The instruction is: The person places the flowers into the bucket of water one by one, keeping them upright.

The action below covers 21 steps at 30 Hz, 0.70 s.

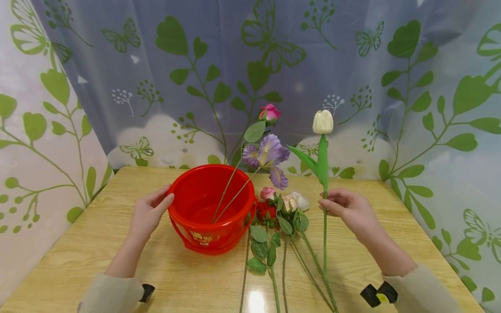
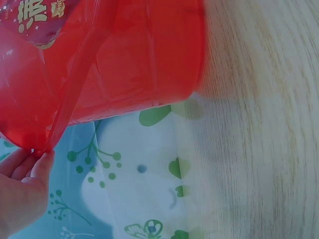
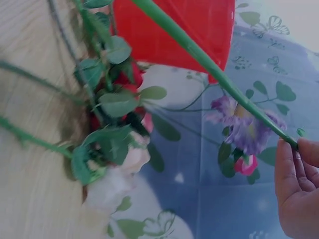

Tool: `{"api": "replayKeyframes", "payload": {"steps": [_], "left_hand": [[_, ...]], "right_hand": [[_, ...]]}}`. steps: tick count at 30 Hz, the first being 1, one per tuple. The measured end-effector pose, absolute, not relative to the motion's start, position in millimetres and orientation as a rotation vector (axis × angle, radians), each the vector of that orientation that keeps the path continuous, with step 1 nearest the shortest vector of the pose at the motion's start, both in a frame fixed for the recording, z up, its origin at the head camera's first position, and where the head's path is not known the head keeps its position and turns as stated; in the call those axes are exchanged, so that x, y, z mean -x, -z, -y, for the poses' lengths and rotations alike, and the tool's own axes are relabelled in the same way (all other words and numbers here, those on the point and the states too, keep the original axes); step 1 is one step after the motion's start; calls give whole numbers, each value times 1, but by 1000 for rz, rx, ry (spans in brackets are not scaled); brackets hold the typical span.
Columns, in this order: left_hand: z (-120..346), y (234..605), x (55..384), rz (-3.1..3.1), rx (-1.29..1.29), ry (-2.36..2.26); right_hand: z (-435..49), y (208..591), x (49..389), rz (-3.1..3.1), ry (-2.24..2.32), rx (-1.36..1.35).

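A red plastic bucket [image 1: 188, 187] stands on the table, with a purple iris [image 1: 270, 152] and a pink rosebud [image 1: 270, 112] leaning out over its right rim. My left hand [image 1: 145, 215] pinches the bucket's left rim between thumb and fingers; the left wrist view shows this hand [image 2: 25, 186] at the rim, beside the bucket's handle [image 2: 75, 94]. To the right of the bucket, my right hand [image 1: 352, 213] pinches the green stem of a white tulip [image 1: 322, 122], held upright with its bloom high. The right wrist view shows the stem [image 3: 209, 64] between thumb and fingers.
Several loose roses lie on the table [image 1: 188, 282] between bucket and right hand: a red rose [image 1: 266, 211], a pink one [image 1: 268, 193], a peach one [image 1: 290, 202] and a white one [image 1: 302, 201]. Their stems run toward the near edge. A printed curtain [image 1: 219, 143] hangs behind.
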<state>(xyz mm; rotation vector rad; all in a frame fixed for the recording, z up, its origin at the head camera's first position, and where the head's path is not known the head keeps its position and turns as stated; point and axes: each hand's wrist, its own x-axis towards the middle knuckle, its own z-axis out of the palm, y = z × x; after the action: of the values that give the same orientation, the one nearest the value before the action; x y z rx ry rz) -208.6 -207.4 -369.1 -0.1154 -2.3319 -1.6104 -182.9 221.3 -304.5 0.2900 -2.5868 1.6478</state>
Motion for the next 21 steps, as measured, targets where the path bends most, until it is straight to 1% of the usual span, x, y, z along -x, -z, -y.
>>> {"api": "replayKeyframes", "payload": {"steps": [21], "left_hand": [[209, 371, 209, 2338, 111, 1582]], "right_hand": [[-170, 276, 201, 2466, -1734, -420]]}}
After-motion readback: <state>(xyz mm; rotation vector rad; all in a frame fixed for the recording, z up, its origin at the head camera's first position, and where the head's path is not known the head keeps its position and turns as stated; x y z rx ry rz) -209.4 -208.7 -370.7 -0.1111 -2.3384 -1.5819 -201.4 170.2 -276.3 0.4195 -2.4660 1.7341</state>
